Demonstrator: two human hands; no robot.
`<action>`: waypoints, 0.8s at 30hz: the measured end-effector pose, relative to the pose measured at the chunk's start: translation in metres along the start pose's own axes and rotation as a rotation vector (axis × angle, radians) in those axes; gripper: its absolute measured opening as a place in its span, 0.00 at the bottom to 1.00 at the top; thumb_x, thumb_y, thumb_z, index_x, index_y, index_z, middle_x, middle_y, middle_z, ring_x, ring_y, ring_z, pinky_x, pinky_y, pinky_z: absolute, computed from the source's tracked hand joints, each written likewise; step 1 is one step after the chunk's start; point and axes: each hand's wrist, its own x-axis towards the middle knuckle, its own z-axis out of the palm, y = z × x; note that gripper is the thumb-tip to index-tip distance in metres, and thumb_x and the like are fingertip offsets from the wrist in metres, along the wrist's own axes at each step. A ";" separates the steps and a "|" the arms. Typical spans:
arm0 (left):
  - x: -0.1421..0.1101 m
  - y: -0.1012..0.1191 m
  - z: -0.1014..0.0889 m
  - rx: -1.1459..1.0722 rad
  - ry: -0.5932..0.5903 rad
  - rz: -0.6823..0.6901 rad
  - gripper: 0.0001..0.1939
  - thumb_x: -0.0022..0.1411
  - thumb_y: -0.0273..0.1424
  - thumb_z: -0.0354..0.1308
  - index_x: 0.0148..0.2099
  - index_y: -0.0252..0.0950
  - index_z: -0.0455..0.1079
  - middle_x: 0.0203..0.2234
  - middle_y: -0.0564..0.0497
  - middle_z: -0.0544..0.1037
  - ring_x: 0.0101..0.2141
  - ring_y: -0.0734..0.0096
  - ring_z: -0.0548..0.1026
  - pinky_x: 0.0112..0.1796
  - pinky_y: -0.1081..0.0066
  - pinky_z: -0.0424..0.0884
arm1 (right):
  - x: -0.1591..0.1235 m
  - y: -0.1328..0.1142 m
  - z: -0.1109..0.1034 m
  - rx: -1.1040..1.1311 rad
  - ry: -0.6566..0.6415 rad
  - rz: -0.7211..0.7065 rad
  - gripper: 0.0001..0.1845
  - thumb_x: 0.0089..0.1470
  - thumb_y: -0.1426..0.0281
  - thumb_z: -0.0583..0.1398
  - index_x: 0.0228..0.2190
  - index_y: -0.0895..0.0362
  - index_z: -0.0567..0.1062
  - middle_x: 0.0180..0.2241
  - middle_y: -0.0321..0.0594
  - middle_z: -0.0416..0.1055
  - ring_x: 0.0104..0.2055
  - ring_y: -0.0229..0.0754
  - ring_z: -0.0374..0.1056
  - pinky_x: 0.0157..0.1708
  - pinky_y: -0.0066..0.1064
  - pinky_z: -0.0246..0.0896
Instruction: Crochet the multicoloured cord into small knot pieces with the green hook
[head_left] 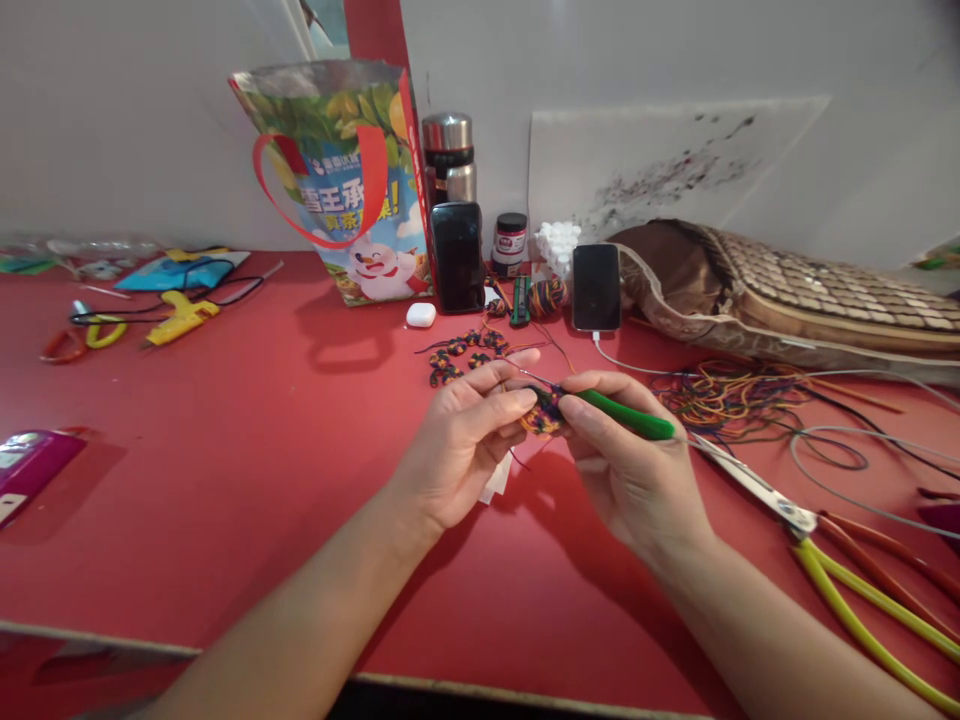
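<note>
My left hand (469,430) pinches a small multicoloured crochet piece (541,415) between thumb and fingers. In my right hand (634,470) is a crochet hook (630,414) with a thick green handle, its thin metal shaft pointing left across the top of the piece. The right thumb also lies against the edge of the crochet piece. Just beyond my fingers, several small crocheted pieces (450,360) of the same dark and orange yarn lie on the red table (247,480). A ball of the yarn (547,297) sits farther back, with a strand running toward my hands.
Large scissors (806,525) lie at right below a loose yarn tangle (739,400). Two phones (457,258) stand upright at the back, one plugged into a white cable. A shopping bag (352,190), a steel flask (450,150) and a beaded cushion (817,290) line the wall. A yellow glue gun (180,318) is left.
</note>
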 end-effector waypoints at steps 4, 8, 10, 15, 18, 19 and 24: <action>-0.001 0.001 0.000 -0.011 0.000 -0.037 0.19 0.56 0.24 0.72 0.51 0.33 0.81 0.33 0.52 0.80 0.30 0.79 0.75 0.37 0.77 0.73 | 0.000 -0.001 0.000 -0.004 0.000 0.012 0.08 0.45 0.72 0.76 0.30 0.51 0.86 0.29 0.34 0.82 0.30 0.37 0.77 0.32 0.28 0.75; -0.001 0.003 0.001 -0.035 0.005 -0.054 0.17 0.56 0.24 0.71 0.50 0.33 0.82 0.32 0.52 0.81 0.26 0.83 0.72 0.34 0.78 0.72 | 0.000 -0.001 -0.001 -0.003 0.002 0.017 0.09 0.44 0.72 0.76 0.30 0.51 0.86 0.30 0.34 0.82 0.30 0.36 0.77 0.32 0.27 0.75; 0.000 0.003 0.001 -0.058 -0.012 -0.051 0.16 0.56 0.23 0.72 0.48 0.32 0.82 0.31 0.53 0.80 0.26 0.83 0.72 0.33 0.80 0.72 | 0.000 0.000 -0.002 -0.013 0.003 0.010 0.09 0.44 0.71 0.76 0.30 0.50 0.86 0.30 0.34 0.82 0.31 0.37 0.76 0.32 0.28 0.74; 0.001 0.003 0.000 -0.048 -0.039 -0.047 0.18 0.55 0.24 0.72 0.49 0.33 0.83 0.31 0.53 0.80 0.29 0.79 0.76 0.38 0.77 0.76 | 0.000 -0.002 -0.001 -0.021 0.004 0.016 0.10 0.43 0.71 0.77 0.30 0.51 0.86 0.30 0.35 0.82 0.29 0.37 0.75 0.31 0.29 0.73; 0.001 0.002 -0.002 0.015 0.000 -0.008 0.20 0.55 0.25 0.73 0.52 0.34 0.82 0.34 0.52 0.81 0.32 0.77 0.78 0.38 0.77 0.75 | 0.000 -0.006 0.001 -0.010 0.009 0.034 0.10 0.40 0.72 0.77 0.29 0.51 0.86 0.28 0.34 0.81 0.27 0.36 0.73 0.29 0.28 0.72; 0.001 0.002 -0.002 0.031 0.010 0.005 0.21 0.55 0.25 0.73 0.52 0.34 0.82 0.35 0.52 0.81 0.33 0.78 0.78 0.38 0.77 0.74 | 0.000 -0.007 0.001 -0.008 0.010 0.039 0.10 0.40 0.73 0.76 0.29 0.51 0.86 0.27 0.34 0.80 0.26 0.35 0.72 0.28 0.28 0.71; 0.000 0.002 -0.003 0.048 0.009 0.019 0.21 0.56 0.26 0.73 0.53 0.34 0.82 0.34 0.51 0.81 0.32 0.77 0.77 0.38 0.74 0.73 | 0.001 -0.010 -0.001 -0.032 -0.031 0.039 0.09 0.43 0.72 0.75 0.30 0.51 0.85 0.26 0.33 0.78 0.25 0.36 0.70 0.28 0.30 0.70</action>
